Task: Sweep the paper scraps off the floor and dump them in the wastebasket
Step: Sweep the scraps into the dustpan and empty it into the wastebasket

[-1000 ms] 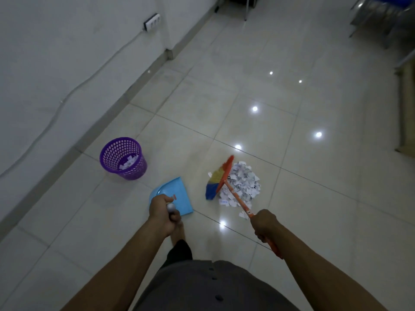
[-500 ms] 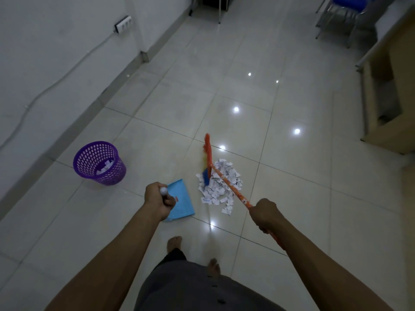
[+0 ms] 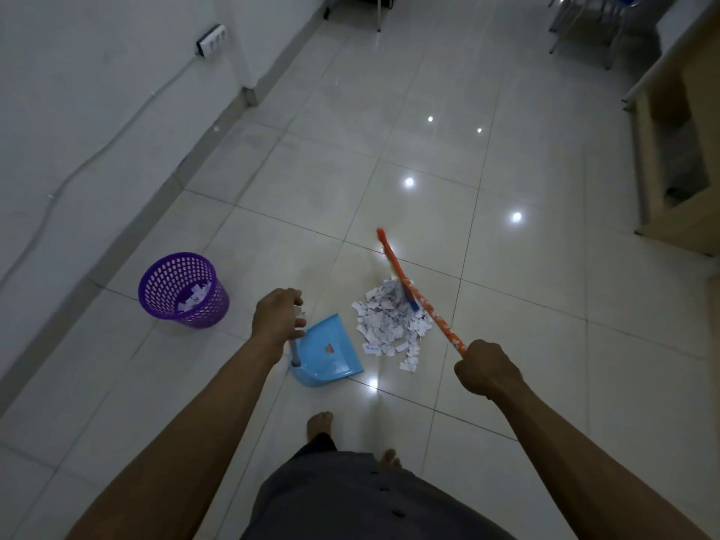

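Observation:
A pile of white paper scraps (image 3: 389, 325) lies on the tiled floor in front of me. My right hand (image 3: 485, 370) grips the orange broom handle (image 3: 436, 319); the broom head (image 3: 393, 267) stands on the far side of the pile. A blue dustpan (image 3: 329, 350) sits on the floor just left of the pile, and my left hand (image 3: 277, 319) holds the top of its upright handle. The purple mesh wastebasket (image 3: 183, 290) stands further left with a few scraps inside.
A white wall with a power strip (image 3: 211, 40) and cable runs along the left. A wooden cabinet (image 3: 678, 157) stands at the right edge, chair legs (image 3: 584, 25) at the far end. My bare feet (image 3: 319, 424) are just behind the dustpan.
The broom head has swung from the left side of the pile to its far side. The dustpan has turned, its mouth now nearer the pile.

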